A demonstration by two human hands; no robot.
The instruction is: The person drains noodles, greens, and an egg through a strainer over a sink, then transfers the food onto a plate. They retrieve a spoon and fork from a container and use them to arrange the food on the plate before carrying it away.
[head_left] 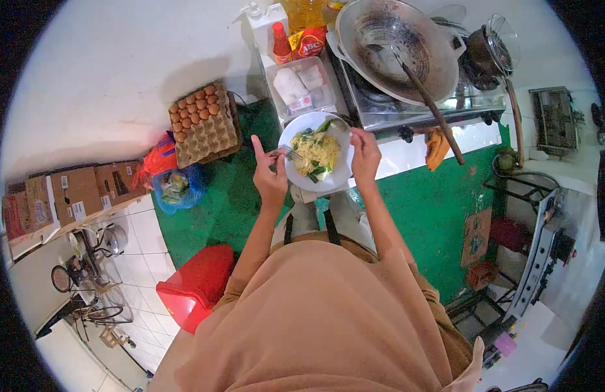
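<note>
Steadying hand: right hand point(366, 157) clamped on the right rim of the round white plate point(334, 176); best kept level.
Fork hand: left hand point(270, 178) pinches a metal fork point(290, 154), forefinger raised, tines at the plate's left edge.
Food: yellow noodles with green leaves point(315, 151), heaped between both hands; shallow, gentle strokes seem wise.
Beyond the fingertips: clear plastic box point(302, 88), then blackened metal wok point(394, 49).
Left of fork hand: brown egg tray point(204, 124).
</note>
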